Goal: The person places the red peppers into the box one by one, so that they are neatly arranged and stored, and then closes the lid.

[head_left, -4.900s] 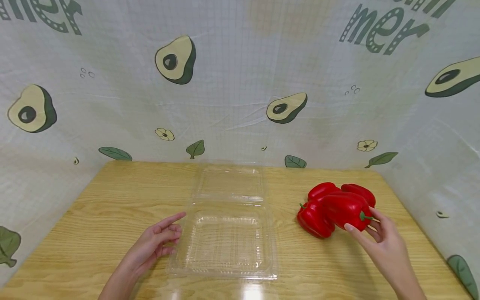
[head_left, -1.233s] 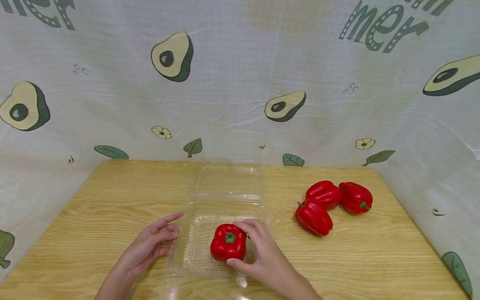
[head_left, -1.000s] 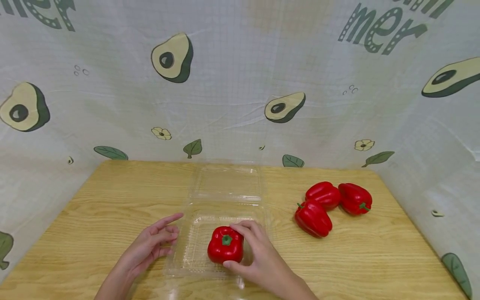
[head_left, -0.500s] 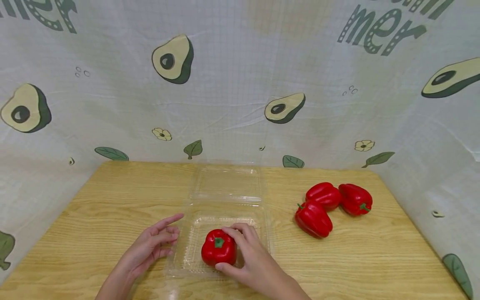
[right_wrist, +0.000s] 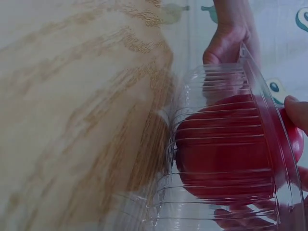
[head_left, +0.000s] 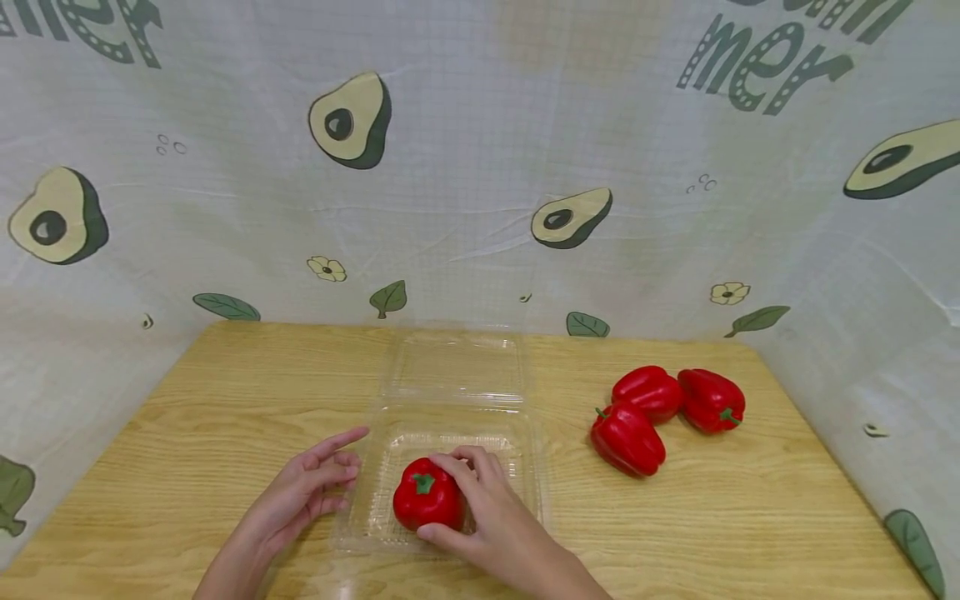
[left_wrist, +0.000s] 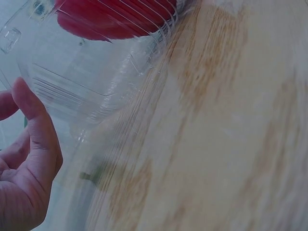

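Observation:
A red bell pepper (head_left: 420,504) with a green stem sits in the near tray of a clear plastic clamshell container (head_left: 517,492), towards its left half. Fingers and thumb of my right hand (head_left: 487,521) grip the pepper from the right. Through the ribbed clear wall, the right wrist view shows the pepper (right_wrist: 221,154) low in the tray. Beside the container's left rim is my left hand (head_left: 303,492), fingers loosely bent and holding nothing. The left wrist view has its fingertips at the container's edge (left_wrist: 62,96); whether they touch cannot be told.
Three more red bell peppers, a rear one (head_left: 647,392), a front one (head_left: 628,440) and a right one (head_left: 712,402), lie together on the wooden table (head_left: 750,517). The container's open lid (head_left: 459,362) lies flat towards the avocado-print cloth (head_left: 465,167) behind.
Earlier my right hand held the pepper at the group on the right. It has carried it into the tray, then shifted it left and slightly nearer. The left hand has stayed put.

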The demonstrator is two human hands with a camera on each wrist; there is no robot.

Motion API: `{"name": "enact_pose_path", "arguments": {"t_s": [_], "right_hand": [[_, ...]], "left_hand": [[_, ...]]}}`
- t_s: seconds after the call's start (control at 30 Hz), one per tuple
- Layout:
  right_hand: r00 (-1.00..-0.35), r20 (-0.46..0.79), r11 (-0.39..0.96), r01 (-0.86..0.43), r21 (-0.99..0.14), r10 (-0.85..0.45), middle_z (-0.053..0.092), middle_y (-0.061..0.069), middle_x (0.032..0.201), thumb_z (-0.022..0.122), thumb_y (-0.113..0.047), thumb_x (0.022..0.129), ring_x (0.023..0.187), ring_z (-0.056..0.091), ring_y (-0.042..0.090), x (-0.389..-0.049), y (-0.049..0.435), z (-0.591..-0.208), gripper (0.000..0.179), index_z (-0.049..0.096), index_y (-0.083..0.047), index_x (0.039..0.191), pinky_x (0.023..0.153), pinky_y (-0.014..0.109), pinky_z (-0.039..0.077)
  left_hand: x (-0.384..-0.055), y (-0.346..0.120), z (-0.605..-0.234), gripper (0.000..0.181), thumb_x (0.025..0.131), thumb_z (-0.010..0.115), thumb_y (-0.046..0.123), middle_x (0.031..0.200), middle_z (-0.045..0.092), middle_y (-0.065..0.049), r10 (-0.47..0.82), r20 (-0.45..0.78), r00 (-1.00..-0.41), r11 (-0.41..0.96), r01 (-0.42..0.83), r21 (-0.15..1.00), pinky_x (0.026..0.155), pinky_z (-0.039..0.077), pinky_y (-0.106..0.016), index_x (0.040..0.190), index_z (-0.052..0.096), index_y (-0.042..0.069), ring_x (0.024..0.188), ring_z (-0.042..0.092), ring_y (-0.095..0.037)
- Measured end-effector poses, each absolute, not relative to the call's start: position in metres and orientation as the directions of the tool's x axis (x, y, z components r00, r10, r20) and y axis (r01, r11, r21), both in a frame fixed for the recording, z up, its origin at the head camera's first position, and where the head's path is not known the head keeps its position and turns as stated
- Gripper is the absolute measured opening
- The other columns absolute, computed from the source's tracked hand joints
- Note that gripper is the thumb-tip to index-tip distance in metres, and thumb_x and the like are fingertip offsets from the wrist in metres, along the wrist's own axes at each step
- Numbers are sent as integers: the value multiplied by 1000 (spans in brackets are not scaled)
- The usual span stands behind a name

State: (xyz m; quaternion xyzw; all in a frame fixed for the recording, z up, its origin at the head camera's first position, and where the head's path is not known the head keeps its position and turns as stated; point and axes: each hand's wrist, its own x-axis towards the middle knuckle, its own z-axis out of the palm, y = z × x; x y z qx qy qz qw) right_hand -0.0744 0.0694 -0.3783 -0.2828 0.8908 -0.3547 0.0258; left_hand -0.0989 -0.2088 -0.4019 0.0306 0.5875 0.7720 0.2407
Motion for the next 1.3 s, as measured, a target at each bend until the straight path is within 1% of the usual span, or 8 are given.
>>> {"name": "enact_pose_path", "arguments": {"t_s": [0.27,0.43,0.57,0.73,0.83,1.03,1.23,1.3], "right_hand": [[-821,187,567,-519,-640,-539,37,-4,131,56,-59,82,118,38,14,-74,66,-383,69,32,-34,141,84,32,52],[-804,229,540,-549,-638,-548,38,-5,134,59,-56,82,122,39,15,-74,67,-384,72,30,-30,142,87,34,52],[-788,261,515,-575,-636,-558,38,-6,135,60,-53,83,123,38,13,-74,67,-384,71,30,-26,141,90,34,51],[-797,244,488,-547,-680,-553,39,-7,134,61,-53,82,123,39,12,-74,67,-384,70,30,-23,138,94,35,49],[-795,251,477,-549,-687,-552,40,-8,134,62,-52,82,123,40,12,-74,67,-384,70,31,-21,137,95,34,48],[-771,291,482,-597,-642,-567,40,-7,136,63,-50,82,124,39,12,-74,68,-385,68,35,-20,136,96,35,47],[-719,340,468,-668,-579,-606,40,-3,137,62,-45,85,125,38,14,-74,69,-387,68,32,-18,140,91,32,50],[-720,324,477,-664,-576,-613,38,-3,139,61,-46,86,125,39,14,-73,70,-387,68,31,-19,141,90,32,51]], "left_hand": [[-99,-209,-403,44,93,52,7,96,55,8,401,-246,-882,-188,-342,921,65,51,-19,130,51,30,77,55,-3],[-99,-210,-404,44,93,51,7,96,55,8,402,-239,-884,-190,-336,923,65,51,-19,131,50,30,77,55,-4],[-99,-210,-405,44,93,51,7,96,55,8,403,-238,-884,-187,-334,924,65,51,-19,130,50,30,76,55,-4],[-99,-210,-404,44,93,51,7,96,55,8,401,-238,-885,-184,-332,925,65,51,-19,131,50,29,76,55,-4],[-99,-210,-403,44,93,51,7,96,55,9,402,-238,-884,-186,-333,924,65,51,-19,131,50,29,77,56,-3],[-99,-210,-403,44,93,51,7,95,55,9,403,-239,-884,-184,-334,925,65,51,-19,131,50,30,76,55,-4],[-99,-209,-403,44,93,51,7,95,55,9,408,-239,-881,-182,-336,924,65,50,-18,131,50,29,77,55,-4],[-99,-209,-403,44,93,51,7,95,55,9,409,-239,-881,-181,-335,925,65,50,-18,132,49,29,77,55,-4]]}}
